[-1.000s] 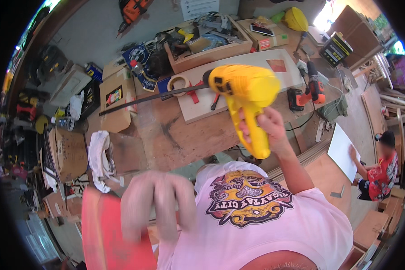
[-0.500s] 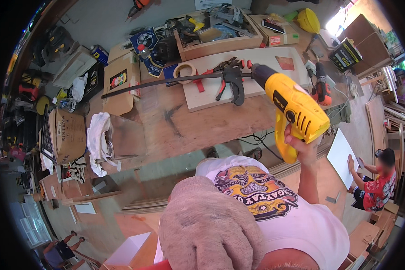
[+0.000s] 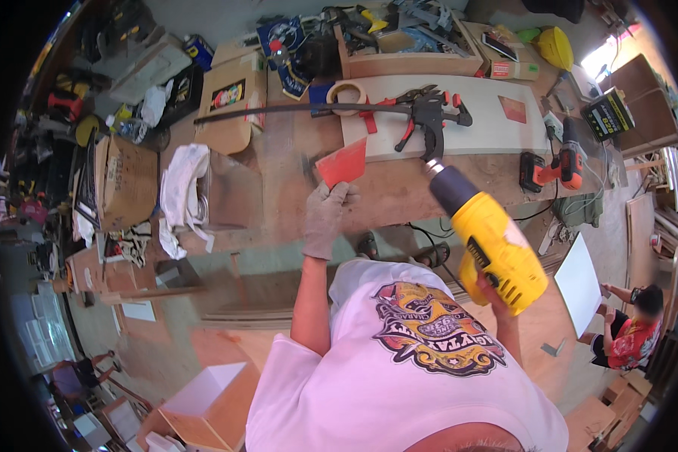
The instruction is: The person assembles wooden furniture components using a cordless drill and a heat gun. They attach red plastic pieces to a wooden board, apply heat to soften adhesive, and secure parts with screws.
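A flat red wedge-shaped piece (image 3: 342, 163) is pinched by the gloved left hand (image 3: 325, 218) over the wooden counter (image 3: 279, 158) — a chunky yellow drill (image 3: 490, 245) is gripped by the right hand (image 3: 497, 295).

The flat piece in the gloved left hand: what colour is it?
Red: the flat piece, pinched by the left hand, shows best in the head view.

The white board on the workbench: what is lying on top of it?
On the white board lie a black and red bar clamp and a small red square piece. A roll of tape overlaps its left end. What lies beneath the board is covered.
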Available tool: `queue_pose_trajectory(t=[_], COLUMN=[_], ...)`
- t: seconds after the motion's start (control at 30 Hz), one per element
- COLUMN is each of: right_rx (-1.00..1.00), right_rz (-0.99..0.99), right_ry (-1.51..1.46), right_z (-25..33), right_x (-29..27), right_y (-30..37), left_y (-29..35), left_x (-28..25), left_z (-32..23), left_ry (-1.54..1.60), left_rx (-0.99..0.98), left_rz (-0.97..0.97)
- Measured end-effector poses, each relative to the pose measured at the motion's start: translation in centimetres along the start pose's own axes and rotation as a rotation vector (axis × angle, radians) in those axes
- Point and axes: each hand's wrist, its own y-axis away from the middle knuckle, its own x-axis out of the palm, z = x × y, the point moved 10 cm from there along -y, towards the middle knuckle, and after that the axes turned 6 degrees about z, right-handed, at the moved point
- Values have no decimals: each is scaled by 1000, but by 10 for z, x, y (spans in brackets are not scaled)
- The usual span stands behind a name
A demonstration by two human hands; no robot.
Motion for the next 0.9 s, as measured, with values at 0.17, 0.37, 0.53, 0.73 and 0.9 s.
queue_pose_trajectory(t=[0.17, 0.37, 0.53, 0.73, 0.9], right_rx=[-131, -205, -215, -231, -250], right_rz=[153, 222, 247, 287, 326], right_ry=[277, 305, 298, 319, 349], right_z=[9, 23, 27, 30, 26], right_x=[39, 57, 61, 68, 78], right_y=[6, -9, -19, -23, -24], left_y=[19, 25, 36, 41, 31], left_x=[26, -2, -15, -19, -13], left_z=[-30, -33, -44, -48, -39], left_ry=[192, 196, 121, 202, 198], left_rx=[48, 183, 147, 199, 222], left_rz=[24, -143, -181, -232, -189])
